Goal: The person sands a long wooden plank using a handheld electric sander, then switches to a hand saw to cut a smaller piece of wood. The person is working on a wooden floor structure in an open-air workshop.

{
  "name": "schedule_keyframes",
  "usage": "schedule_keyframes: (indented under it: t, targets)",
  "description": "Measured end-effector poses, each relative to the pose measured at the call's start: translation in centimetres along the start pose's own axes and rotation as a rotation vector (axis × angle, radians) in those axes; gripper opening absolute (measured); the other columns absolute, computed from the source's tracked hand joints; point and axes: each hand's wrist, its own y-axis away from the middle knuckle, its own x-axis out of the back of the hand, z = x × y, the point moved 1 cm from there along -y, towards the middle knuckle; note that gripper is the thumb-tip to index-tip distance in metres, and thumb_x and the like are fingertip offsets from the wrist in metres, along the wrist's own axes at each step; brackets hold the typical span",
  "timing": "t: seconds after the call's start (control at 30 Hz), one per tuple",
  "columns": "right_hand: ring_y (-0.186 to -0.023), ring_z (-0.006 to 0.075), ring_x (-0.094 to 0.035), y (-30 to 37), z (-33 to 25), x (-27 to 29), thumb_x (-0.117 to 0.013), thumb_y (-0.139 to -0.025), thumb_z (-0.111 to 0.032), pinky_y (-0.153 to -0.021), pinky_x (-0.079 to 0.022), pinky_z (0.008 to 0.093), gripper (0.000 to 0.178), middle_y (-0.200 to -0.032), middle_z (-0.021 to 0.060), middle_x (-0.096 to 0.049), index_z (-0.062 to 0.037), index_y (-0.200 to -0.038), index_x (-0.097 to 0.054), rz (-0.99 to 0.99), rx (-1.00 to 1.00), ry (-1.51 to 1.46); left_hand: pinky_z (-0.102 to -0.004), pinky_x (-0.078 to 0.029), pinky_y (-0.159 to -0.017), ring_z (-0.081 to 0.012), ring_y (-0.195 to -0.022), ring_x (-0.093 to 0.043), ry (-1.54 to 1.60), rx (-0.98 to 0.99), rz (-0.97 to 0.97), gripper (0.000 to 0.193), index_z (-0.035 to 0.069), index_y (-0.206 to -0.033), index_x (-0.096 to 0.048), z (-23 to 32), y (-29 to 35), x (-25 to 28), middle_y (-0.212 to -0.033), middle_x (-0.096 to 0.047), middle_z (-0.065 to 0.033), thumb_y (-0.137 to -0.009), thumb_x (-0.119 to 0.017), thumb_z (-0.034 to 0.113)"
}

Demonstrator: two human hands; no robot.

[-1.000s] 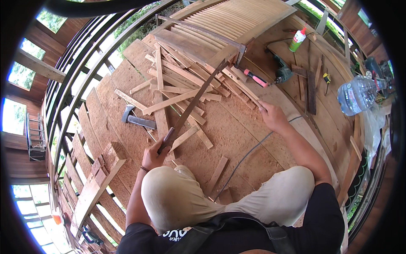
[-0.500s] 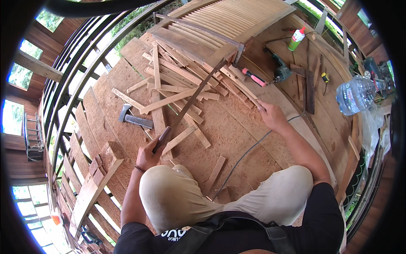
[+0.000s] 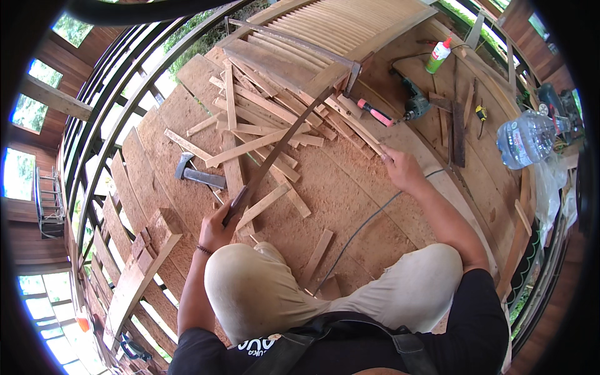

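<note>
Handsaw (image 3: 289,139) points one o'clock, our left hand (image 3: 215,232) gripping; strip (image 3: 364,131) pinched in right hand (image 3: 403,167) may skid if loosened.

plank floor (image 3: 400,234) strewn with sawdust (image 3: 340,178)

wooden strips (image 3: 247,149) lie crisscrossed, a hatchet-like tool (image 3: 205,179) just to their left; farther right rest a teal drill (image 3: 415,105), a white-and-green bottle (image 3: 438,57) and a small yellow tool (image 3: 480,112); a dark cable (image 3: 359,230) curves across.
</note>
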Motion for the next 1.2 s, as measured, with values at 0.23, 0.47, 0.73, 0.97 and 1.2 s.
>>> schedule_keyframes:
  t: [0.23, 0.47, 0.73, 0.97, 1.2]
  targets:
    - [-0.09, 0.0461, -0.068, -0.2, 0.3, 0.3, -0.055, -0.104, -0.025, -0.077, -0.053, 0.0512, 0.036, -0.095, 0.0283, -0.07, -0.0074, -0.134, -0.066, -0.003, -0.014, 0.002, -0.0388, -0.057, -0.071, -0.0342, -0.08, -0.075, 0.005, 0.05, -0.018, 0.043, 0.007, -0.133, -0.066, 1.6, -0.5, 0.8, -0.088, -0.072, -0.0223, -0.093, -0.074, 0.02]
    - [-0.09, 0.0454, -0.069, 0.1, -1.1, 0.5, -0.056, -0.104, -0.024, -0.076, -0.053, 0.0502, 0.038, -0.097, 0.0282, -0.07, -0.0036, -0.134, -0.065, -0.03, -0.039, 0.029, -0.0378, -0.057, -0.069, -0.0334, -0.075, -0.074, -0.02, 0.04, 0.007, 0.04, 0.007, -0.132, -0.066, 1.2, 0.6, 1.3, -0.085, -0.071, -0.0218, -0.094, -0.072, 0.018]
    - [-0.089, 0.0441, -0.069, -0.2, -0.3, 0.4, -0.057, -0.103, -0.022, -0.076, -0.053, 0.0494, 0.037, -0.094, 0.0287, -0.07, -0.0034, -0.133, -0.066, 0.012, 0.014, -0.005, -0.0388, -0.055, -0.067, -0.0334, -0.073, -0.073, -0.003, 0.003, -0.004, 0.041, 0.008, -0.133, -0.066, 1.7, 0.3, 1.4, -0.082, -0.068, -0.0227, -0.093, -0.072, 0.016]
    - [-0.085, 0.0439, -0.069, 0.1, -0.4, 0.2, -0.056, -0.103, -0.023, -0.074, -0.053, 0.0487, 0.037, -0.092, 0.0287, -0.069, -0.0044, -0.134, -0.065, 0.051, 0.077, 0.012, -0.0392, -0.056, -0.069, -0.0349, -0.078, -0.074, -0.029, -0.015, 0.019, 0.042, 0.009, -0.134, -0.066, 1.6, 1.0, 0.7, -0.086, -0.07, -0.0247, -0.093, -0.072, 0.017]
    - [-0.086, 0.0453, -0.068, -0.3, -0.4, 0.4, -0.056, -0.103, -0.022, -0.076, -0.053, 0.0491, 0.037, -0.092, 0.0287, -0.069, -0.005, -0.134, -0.065, 0.018, 0.023, 0.008, -0.0384, -0.057, -0.069, -0.0316, -0.076, -0.075, 0.001, 0.024, 0.029, 0.041, 0.005, -0.131, -0.067, 0.3, 1.0, 1.2, -0.082, -0.069, -0.0239, -0.093, -0.073, 0.019]
